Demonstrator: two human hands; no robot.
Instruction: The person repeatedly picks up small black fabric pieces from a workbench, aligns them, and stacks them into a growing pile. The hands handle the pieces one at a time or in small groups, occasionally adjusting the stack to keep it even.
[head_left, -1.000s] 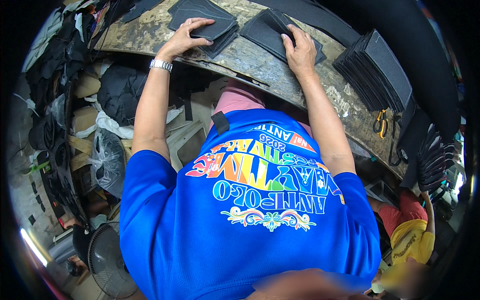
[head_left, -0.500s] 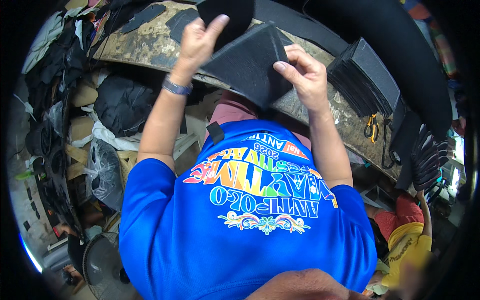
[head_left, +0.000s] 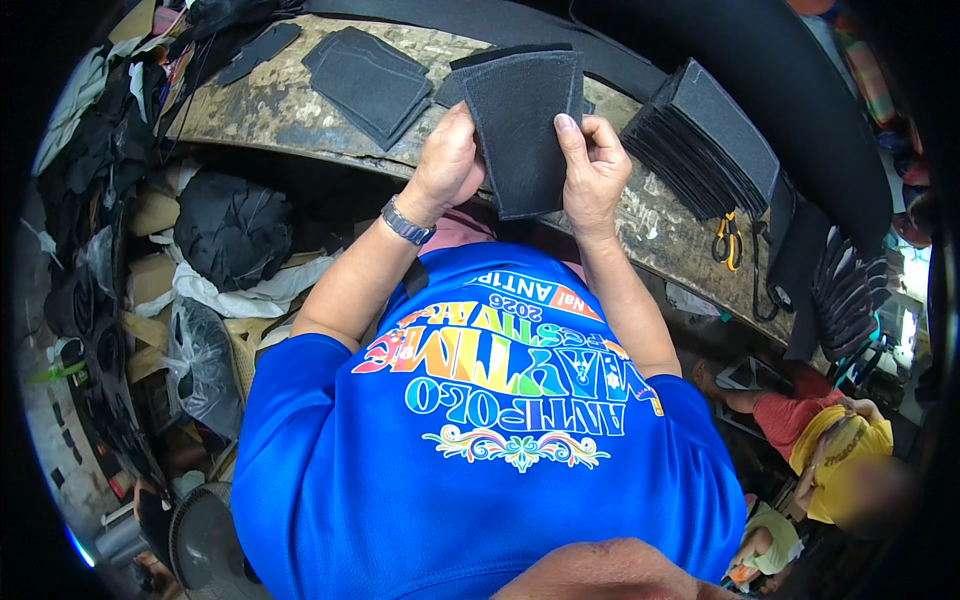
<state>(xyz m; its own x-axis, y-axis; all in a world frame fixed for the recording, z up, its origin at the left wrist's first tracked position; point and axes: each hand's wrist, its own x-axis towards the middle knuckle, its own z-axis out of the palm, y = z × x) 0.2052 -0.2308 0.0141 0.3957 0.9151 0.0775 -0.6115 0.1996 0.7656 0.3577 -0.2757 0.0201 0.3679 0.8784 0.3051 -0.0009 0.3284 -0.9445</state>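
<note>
I hold a dark grey rectangular fabric piece (head_left: 525,130) up in front of my chest, above the near edge of the worn workbench (head_left: 250,110). My left hand (head_left: 450,165) grips its left edge and my right hand (head_left: 592,170) grips its right edge, thumb on the front face. A metal watch sits on my left wrist. A second dark piece shows just behind the held one, at its top left; whether it is in my hands I cannot tell.
A flat stack of dark fabric pieces (head_left: 370,80) lies on the bench to the left. A fanned row of several similar pieces (head_left: 705,140) stands at the right, with yellow-handled scissors (head_left: 727,238) beside it. Bags and scraps (head_left: 230,230) pile under the bench. A person in yellow (head_left: 845,450) sits lower right.
Both hands lifted off the bench with a dark fabric piece and brought it toward my chest. It has turned from a tilt to upright between my hands.
</note>
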